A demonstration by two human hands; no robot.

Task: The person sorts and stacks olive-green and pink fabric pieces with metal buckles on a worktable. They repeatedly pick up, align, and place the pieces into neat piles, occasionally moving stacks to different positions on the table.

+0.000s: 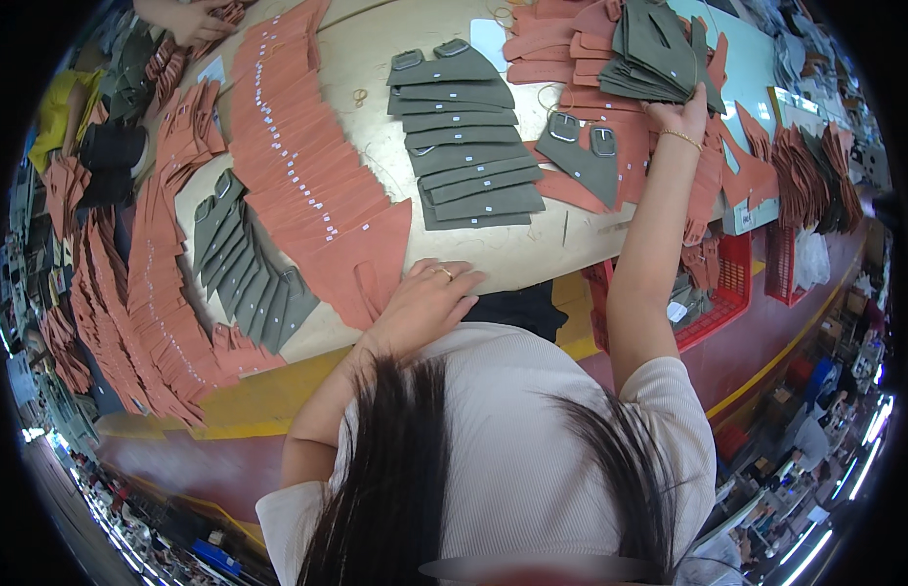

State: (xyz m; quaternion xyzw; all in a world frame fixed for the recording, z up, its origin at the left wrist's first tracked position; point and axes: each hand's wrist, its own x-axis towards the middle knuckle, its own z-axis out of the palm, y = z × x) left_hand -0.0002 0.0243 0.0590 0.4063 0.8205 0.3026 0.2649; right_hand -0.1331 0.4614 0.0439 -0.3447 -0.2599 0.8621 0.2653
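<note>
Closest to the person, the left hand [426,301] lies flat near the table's front edge, fingers spread and relaxed, palm down on the pointed end of a terracotta fabric piece [361,256]. It grips nothing; it only presses on the cloth. That piece is the nearest of a long fanned row of terracotta pieces [283,137] running away up the table [512,256], each carrying a small white tag. Just left of the hand sits a fanned set of grey-green pieces [247,273], and beyond those, along the left edge, lie more terracotta stacks [151,293].

Further out, in the middle of the table, is an overlapping column of grey-green pieces [464,137] with padded tabs at the top. To its right lie two grey-green pieces with dark buckled ends [583,151] on top of terracotta cloth.

The right hand [680,115] reaches far across, arm stretched out, a thin bracelet at the wrist. Its fingers are curled against the lower edge of a thick stack of grey-green pieces [654,54] resting on a terracotta heap at the far right; whether they actually clasp the stack I cannot tell.

A red plastic basket [729,293] hangs off the table's right side. At the far left corner, another person's hand [190,20] rests on more cloth.
</note>
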